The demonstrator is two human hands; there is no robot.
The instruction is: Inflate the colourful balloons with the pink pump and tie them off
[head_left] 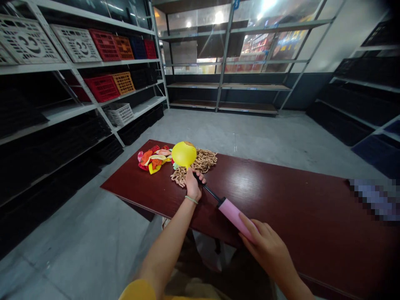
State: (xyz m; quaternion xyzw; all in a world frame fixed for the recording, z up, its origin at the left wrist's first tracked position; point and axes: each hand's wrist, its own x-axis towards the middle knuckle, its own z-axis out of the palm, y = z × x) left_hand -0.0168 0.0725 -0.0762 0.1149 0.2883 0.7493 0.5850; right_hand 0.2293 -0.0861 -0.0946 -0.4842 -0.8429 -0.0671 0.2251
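Observation:
A pink hand pump [233, 214] with a black rod lies at a slant between my hands, above the table's near edge. My left hand [193, 185] is closed round the black end of the pump, at the neck of a partly inflated yellow balloon [183, 154]. Around the pink barrel are the closed fingers of my right hand [264, 241]. Left of the yellow balloon lies a pile of limp balloons [153, 159] in red, orange, pink and yellow. A heap of tan, twisted pieces [206, 160] sits behind and beside my left hand.
The dark red table [265, 183] runs from left to right before me. A blurred, pixelated object [371, 198] is at its right end. Shelves with coloured crates [103, 87] stand on the left, metal racks [192, 85] at the back, more shelves on the right.

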